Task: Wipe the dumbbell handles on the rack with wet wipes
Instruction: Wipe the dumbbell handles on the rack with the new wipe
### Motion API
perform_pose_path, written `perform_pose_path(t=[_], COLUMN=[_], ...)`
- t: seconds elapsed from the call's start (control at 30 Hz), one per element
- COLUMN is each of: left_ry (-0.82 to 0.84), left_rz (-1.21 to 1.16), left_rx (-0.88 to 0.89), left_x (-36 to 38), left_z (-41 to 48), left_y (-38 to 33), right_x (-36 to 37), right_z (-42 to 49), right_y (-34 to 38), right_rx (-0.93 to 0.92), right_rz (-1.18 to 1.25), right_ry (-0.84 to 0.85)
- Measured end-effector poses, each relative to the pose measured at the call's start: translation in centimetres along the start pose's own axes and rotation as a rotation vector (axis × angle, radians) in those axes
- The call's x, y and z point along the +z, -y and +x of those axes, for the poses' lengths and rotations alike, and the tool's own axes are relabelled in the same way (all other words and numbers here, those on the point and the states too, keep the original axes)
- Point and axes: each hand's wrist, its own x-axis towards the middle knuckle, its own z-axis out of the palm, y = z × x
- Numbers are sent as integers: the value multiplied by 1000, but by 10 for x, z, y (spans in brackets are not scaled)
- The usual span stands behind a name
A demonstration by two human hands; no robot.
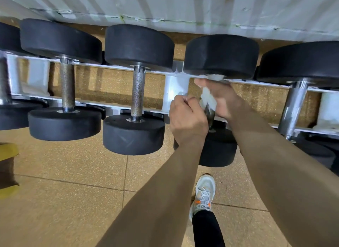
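Right grip [224, 99]: closed around the wet wipe [208, 98], which is wrapped on the dumbbell handle [211, 115].
Left grip [185, 116]: curled just beside the dumbbell handle; contents cannot be told.
Dumbbell [221, 57]: laid across the rack [173, 92].

A pale corrugated wall [165, 4] with vertical ribs runs across the top, its lower edge chipped and cracked. Soft grey shadow bands fall across it. The floor [64, 166] is tan speckled tiling with thin dark seams. A yellow-and-brown object [7, 169], cut off, sits at the left edge.
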Motion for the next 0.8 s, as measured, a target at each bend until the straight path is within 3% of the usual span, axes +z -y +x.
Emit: perform_pose_path(t=[0.1,0.23,0.3,0.4,0.5,0.57,0.67,0.8], left_ry=[0,8,-3,3,14,14,8,60], left_rz=[2,2,0,15,28,33,43,93], left_rx=[-10,24,25,30,28,29,23,-14], left_x=[1,2,0,-1,-1,0,1,0], left_z=[1,1,1,1,3,4,4,7], left_y=[1,3,2,2,5,5,4,2], right_x=[-18,-29,-26,-14,-2,10,18,-2], right_z=[-13,-20,-27,-42,-37,-28,-14,-28], right_y=[-22,-31,-29,-27,-21,-11,-6,-19], right_rx=[189,219,112,-32,4,17,-54,13], right_rz=[73,-203,-381,-557,-432,-280,-205,-283], right_ry=[261,297,258,-9,-255,-319,-277,-51])
